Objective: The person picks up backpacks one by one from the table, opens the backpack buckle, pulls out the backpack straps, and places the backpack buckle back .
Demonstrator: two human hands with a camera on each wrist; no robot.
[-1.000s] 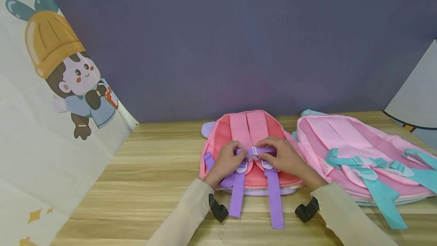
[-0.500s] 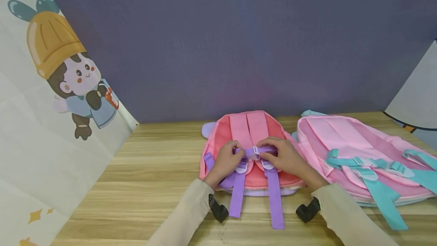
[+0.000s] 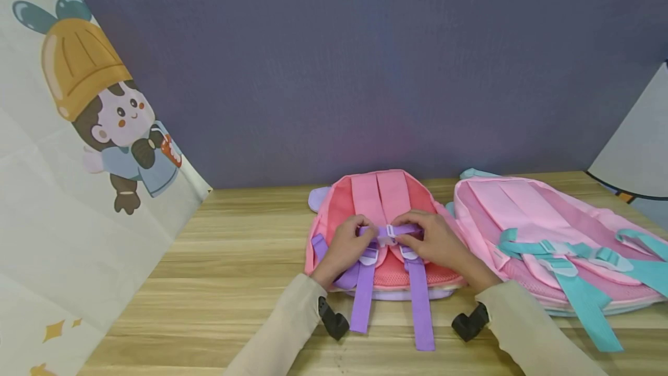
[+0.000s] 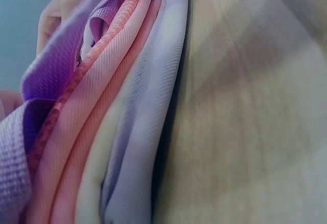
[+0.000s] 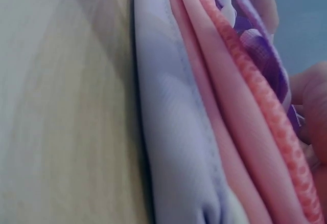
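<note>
A coral-pink backpack [image 3: 341, 208] lies back side up on the table, its two shoulder straps upward. Across those straps runs a purple chest strap with a whitish buckle [image 3: 388, 235] at its middle. My left hand [image 3: 345, 243] pinches the purple strap just left of the buckle. On the other side, my right hand [image 3: 435, 241] pinches the strap's right part between thumb and fingers. Two purple webbing tails [image 3: 420, 306] hang from the backpack over the table's near side. In the right wrist view, the backpack's mesh edge [image 5: 255, 88] hides much of the right hand.
A light pink backpack [image 3: 563, 208] with teal straps [image 3: 581, 300] lies close on the right. Behind the wooden table [image 3: 209, 271] stands a dark blue-grey panel [image 3: 339, 62]. A white cloth [image 3: 42, 202] with a cartoon figure hangs at the left.
Both hands keep their places on the purple strap. The buckle shifts a few pixels right, then slightly back; the backpacks stay put.
</note>
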